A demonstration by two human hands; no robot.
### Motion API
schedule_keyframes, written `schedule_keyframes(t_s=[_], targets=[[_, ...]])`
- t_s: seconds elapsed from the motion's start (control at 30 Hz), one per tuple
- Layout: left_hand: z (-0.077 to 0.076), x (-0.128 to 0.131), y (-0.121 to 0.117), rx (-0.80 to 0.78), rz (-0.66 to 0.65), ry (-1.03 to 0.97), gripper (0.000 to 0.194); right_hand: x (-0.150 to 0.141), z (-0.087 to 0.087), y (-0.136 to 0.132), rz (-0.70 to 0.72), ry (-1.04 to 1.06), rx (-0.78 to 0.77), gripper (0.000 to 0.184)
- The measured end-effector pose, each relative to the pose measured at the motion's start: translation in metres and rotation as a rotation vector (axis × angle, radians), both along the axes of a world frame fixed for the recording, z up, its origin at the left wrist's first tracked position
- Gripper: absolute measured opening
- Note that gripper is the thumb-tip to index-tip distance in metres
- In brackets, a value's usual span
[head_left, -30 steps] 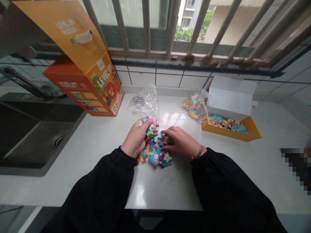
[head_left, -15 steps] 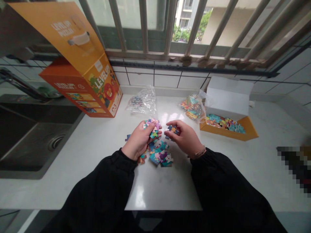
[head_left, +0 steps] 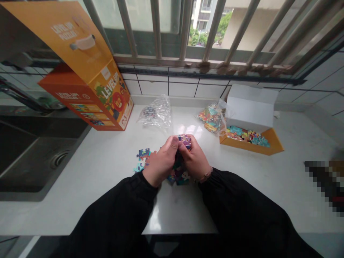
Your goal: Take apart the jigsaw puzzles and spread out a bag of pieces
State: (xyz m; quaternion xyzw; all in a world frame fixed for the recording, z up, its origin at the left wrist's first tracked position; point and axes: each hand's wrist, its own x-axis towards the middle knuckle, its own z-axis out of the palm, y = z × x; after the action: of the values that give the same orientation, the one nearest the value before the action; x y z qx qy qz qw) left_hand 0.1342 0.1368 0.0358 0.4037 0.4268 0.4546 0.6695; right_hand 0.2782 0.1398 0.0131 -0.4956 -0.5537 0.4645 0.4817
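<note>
Both my hands meet above the middle of the counter. My left hand (head_left: 163,159) is closed, its thumb pressed close to my right thumb. My right hand (head_left: 195,157) is closed too. Purple and blue jigsaw puzzle pieces (head_left: 185,140) show between the fingers; how many each hand holds is hidden. Loose puzzle pieces (head_left: 143,154) lie on the counter to the left of my left hand. More colourful puzzle pieces (head_left: 183,178) lie below my wrists, partly covered by my hands.
An orange puzzle box (head_left: 107,104) stands at the back left beside a dark sink (head_left: 29,172). Behind my hands lie a clear bag of pieces (head_left: 157,113) and another bagged set (head_left: 212,116). An open yellow box (head_left: 249,145) with pieces sits right. Window bars (head_left: 185,32) rise behind.
My right hand has moved left to join my left hand, and the puzzle pieces are now between them. My left hand has shifted slightly right, uncovering pieces on its left.
</note>
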Motion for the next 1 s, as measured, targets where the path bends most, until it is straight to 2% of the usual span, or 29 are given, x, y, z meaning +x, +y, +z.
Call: schedule_keyframes(t_s=[0.17, 0.23, 0.3, 0.37, 0.43, 0.47, 0.5, 0.57, 0.63, 0.83, 1.0], targets=[[0.012, -0.003, -0.004, 0.449, 0.072, 0.398, 0.037, -0.005, 0.005, -0.003, -0.015, 0.285, -0.101, 0.047], [0.018, -0.018, 0.005, 0.642, 0.140, 0.569, 0.034, -0.001, 0.007, -0.002, -0.028, 0.413, -0.186, 0.046], [0.019, -0.042, 0.023, 0.813, 0.253, 0.831, 0.033, 0.004, 0.010, 0.000, 0.034, 0.493, -0.289, 0.047], [0.014, -0.072, 0.047, 0.892, 0.303, 1.079, 0.043, 0.009, 0.014, 0.000, 0.156, 0.501, -0.379, 0.046], [0.003, -0.097, 0.069, 0.846, 0.366, 1.226, 0.061, 0.011, 0.017, -0.002, 0.279, 0.479, -0.419, 0.046], [-0.004, -0.106, 0.077, 0.798, 0.382, 1.256, 0.057, 0.012, 0.018, -0.003, 0.336, 0.462, -0.419, 0.047], [-0.009, -0.112, 0.083, 0.752, 0.372, 1.251, 0.044, 0.012, 0.018, -0.005, 0.392, 0.440, -0.408, 0.048], [-0.014, -0.114, 0.086, 0.682, 0.378, 1.134, 0.021, 0.013, 0.018, -0.006, 0.485, 0.376, -0.356, 0.055], [-0.011, -0.106, 0.080, 0.695, 0.330, 1.027, 0.019, 0.015, 0.017, -0.006, 0.520, 0.265, -0.280, 0.064], [0.011, -0.072, 0.048, 0.913, 0.139, 0.952, 0.022, 0.024, 0.011, 0.003, 0.400, -0.003, -0.091, 0.074], [0.012, -0.062, 0.041, 0.942, 0.193, 0.967, 0.024, 0.024, 0.003, 0.009, 0.191, -0.083, -0.132, 0.090]])
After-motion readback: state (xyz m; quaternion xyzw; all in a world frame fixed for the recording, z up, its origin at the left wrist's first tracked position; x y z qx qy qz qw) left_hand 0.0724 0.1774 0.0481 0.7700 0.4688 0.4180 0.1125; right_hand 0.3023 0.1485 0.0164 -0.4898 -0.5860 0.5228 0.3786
